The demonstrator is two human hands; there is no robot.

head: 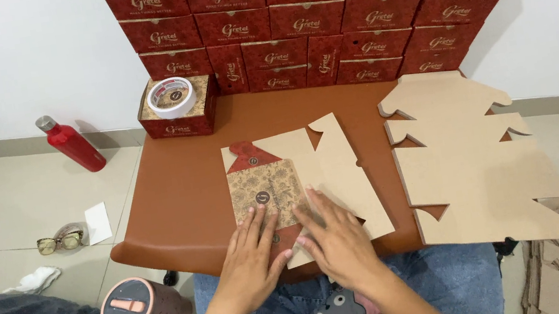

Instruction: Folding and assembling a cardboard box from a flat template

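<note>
- Flat box blank (298, 184), head view: it lies at the near edge of the brown tabletop (180, 186), patterned panel folded over the plain card.
- My left hand (254, 257) and right hand (336, 241) press flat on it, fingers spread, gripping nothing.
- I judge I'm creasing a fold; next calls for firm, even pressure along that crease.
- A stack of unfolded blanks (473, 165) waits at right; finished red boxes (318, 18) are piled behind.

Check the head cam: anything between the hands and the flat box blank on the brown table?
Nothing visible. The left hand and right hand rest directly on the partly folded box blank; the stack of blanks lies apart, to the right.
</note>
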